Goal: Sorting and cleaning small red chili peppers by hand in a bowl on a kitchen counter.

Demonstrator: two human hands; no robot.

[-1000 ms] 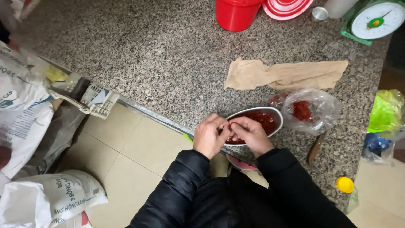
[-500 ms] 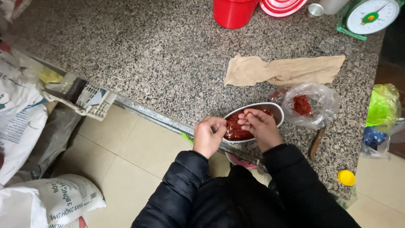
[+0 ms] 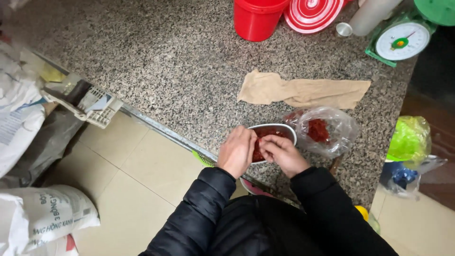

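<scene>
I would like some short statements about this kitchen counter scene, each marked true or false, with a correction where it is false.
1. Both hands, the left hand and the right hand, are at the metal bowl. True.
2. The bowl holds green leaves. False: it holds a red, chopped-looking material.
3. A clear plastic bag with red contents lies right beside the bowl. True.
4. The beige cloth lies on the floor tiles. False: it lies on the granite counter.
5. The bucket is blue. False: it is red.
</scene>
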